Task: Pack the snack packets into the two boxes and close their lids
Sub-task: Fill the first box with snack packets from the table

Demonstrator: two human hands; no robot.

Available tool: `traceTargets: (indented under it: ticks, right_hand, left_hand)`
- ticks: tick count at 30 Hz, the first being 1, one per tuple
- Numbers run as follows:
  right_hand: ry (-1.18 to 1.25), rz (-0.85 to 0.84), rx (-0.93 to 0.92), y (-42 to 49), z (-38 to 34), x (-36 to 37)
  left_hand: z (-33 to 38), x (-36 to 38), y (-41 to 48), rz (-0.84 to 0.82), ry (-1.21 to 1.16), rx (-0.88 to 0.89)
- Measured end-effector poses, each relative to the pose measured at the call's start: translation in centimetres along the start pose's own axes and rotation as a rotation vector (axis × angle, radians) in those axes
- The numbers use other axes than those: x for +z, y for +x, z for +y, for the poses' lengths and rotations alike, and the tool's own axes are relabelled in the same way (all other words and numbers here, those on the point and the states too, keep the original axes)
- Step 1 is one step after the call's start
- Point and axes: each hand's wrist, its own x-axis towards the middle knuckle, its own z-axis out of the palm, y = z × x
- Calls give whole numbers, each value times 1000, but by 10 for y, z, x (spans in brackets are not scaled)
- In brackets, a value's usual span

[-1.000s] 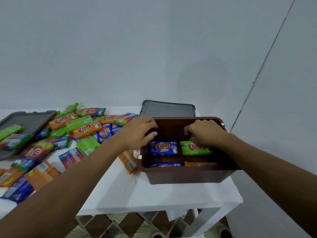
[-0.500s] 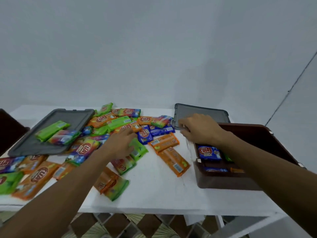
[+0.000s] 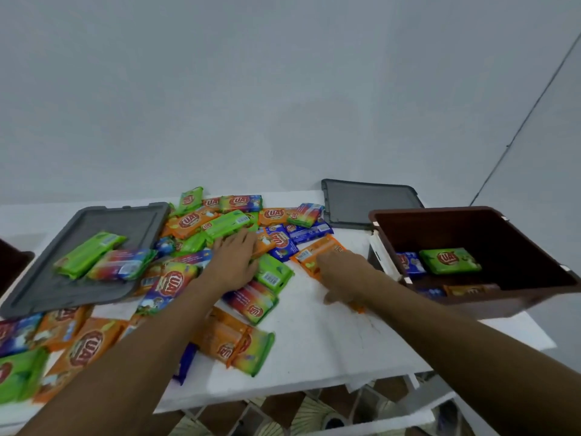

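Several green, orange and blue snack packets [image 3: 195, 220] lie scattered over the white table [image 3: 317, 347]. The brown box [image 3: 534, 278] stands open at the right edge with a green packet [image 3: 449, 261] and a blue one [image 3: 410, 262] inside. My left hand [image 3: 234, 261] lies flat with spread fingers on the packets at the middle of the pile. My right hand [image 3: 344, 275] presses down on an orange packet [image 3: 317, 251] just left of the box; whether it grips the packet is hidden. One grey lid [image 3: 367, 201] lies behind the box. Another grey lid [image 3: 47, 278] lies at the left with two packets on it.
A dark brown corner of a second box [image 3: 12, 262] shows at the far left edge. A pale wall rises right behind the table. The table's front edge runs close below my forearms, with patterned floor tiles [image 3: 283, 416] beneath.
Both hands left the brown box and moved left to the packet pile. The view turned left, so the box now sits at the right. My right hand dropped from the lid's edge onto the orange packet.
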Motion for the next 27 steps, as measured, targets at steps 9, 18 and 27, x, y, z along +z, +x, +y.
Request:
traceTargets:
  ticks: [9,18,27]
  right_hand:
    - [167,-100,140,2,-5,-27]
    - [1002,-72,125,-3,8,-60]
    - [1223,180,-2,-52,73,-102]
  left_hand:
    - [-9,-7,0,-140,-244,-98]
    - [-2,-28,1,-161,-342,-83]
    - [60,-65,23,-126,-508,34]
